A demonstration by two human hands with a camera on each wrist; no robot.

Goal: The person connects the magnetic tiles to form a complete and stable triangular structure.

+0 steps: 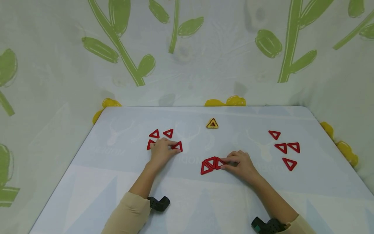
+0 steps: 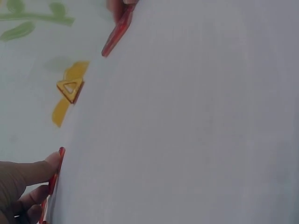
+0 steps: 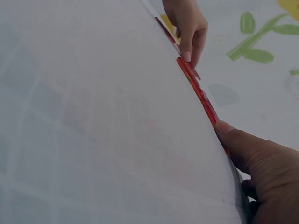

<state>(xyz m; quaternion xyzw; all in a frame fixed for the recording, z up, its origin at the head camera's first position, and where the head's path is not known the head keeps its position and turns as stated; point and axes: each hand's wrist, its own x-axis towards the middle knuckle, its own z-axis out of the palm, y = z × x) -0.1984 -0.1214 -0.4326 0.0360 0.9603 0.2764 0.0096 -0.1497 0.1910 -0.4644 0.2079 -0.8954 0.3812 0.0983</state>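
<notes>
Head: left hand [image 1: 161, 151] pinches a red triangle [image 1: 181, 147], right hand [image 1: 242, 165] a second triangle [image 1: 217, 163] against two joined triangles [image 1: 210, 158] mid-surface [image 1: 228, 208] | Left wrist: edge grip, best kept light | Right wrist: sliding flat should keep sides flush.

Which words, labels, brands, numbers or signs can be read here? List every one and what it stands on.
None reads for certain.
Tabletop, left: faint pale lettering, too blurred to read.
Tabletop, middle: faint lettering, perhaps "MOD", too blurred to confirm.
Red triangles, yellow triangle: no lettering visible.
Black wrist devices: any marks too small to read.
</notes>
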